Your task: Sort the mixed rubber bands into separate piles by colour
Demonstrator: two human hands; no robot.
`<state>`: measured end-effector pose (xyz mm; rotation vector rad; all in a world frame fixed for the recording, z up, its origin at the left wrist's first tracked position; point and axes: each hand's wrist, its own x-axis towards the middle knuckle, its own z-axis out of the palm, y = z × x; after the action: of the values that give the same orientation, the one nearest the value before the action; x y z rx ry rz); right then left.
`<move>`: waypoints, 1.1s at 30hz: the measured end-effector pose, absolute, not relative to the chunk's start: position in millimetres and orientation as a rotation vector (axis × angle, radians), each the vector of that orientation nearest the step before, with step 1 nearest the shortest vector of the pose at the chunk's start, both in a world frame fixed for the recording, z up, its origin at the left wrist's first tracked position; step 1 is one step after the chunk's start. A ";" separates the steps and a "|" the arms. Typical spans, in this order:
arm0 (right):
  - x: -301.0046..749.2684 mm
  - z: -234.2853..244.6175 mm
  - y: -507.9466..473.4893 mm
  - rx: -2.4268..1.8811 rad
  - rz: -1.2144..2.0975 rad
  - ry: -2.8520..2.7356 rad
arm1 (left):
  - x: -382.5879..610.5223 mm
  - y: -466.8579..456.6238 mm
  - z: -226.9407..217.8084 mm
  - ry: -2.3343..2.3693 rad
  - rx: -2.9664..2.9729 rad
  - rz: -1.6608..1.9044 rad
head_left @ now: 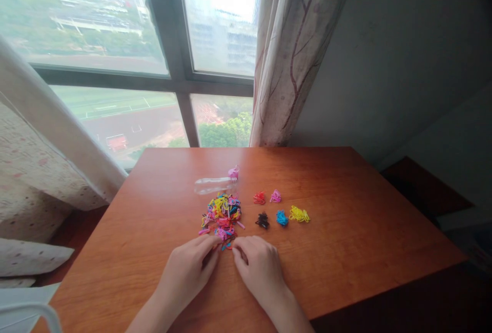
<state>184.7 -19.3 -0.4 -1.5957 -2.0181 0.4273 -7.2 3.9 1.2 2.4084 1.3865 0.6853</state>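
Note:
A mixed pile of small looped coloured pieces [223, 209], like plastic clips or pins, lies on the wooden table in front of me. At its near edge my left hand [192, 261] rests with thumb and fingers drawn together. My right hand [259, 261] faces it from the right, fingers curled and thumb close to the index finger. A few blue and orange pieces [227, 246] show between the fingertips. Whatever either hand pinches is too small and hidden to make out.
Right of the pile lie separate small heaps: red [259, 198], pink [275, 196], black [262, 220], blue [282, 218] and yellow [299, 214]. Behind the pile lies a clear plastic container [213, 185] with a pink top [233, 172]. The table [346, 251] ends at a window with curtains.

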 end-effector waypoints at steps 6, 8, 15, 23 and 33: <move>196.2 5.3 -14.6 -1.492 0.720 -1.764 | -3.8 3.7 6.6 1.399 2.418 0.612; 206.5 10.8 -6.9 -1.492 0.698 -1.708 | -3.7 3.2 6.8 1.402 2.424 0.602; 246.8 33.8 42.0 -1.818 0.221 -1.794 | -4.3 2.4 4.5 1.399 2.443 0.581; 245.8 27.9 74.1 -2.073 0.133 -1.967 | -3.6 2.6 6.0 1.382 2.437 0.507; 244.5 32.4 61.8 -2.032 0.107 -1.938 | -4.4 3.5 2.0 1.383 2.436 0.515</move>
<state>244.5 61.8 32.4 -2.0324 -1.9382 0.1066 -4.4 3.5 2.0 2.4356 1.3826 0.5151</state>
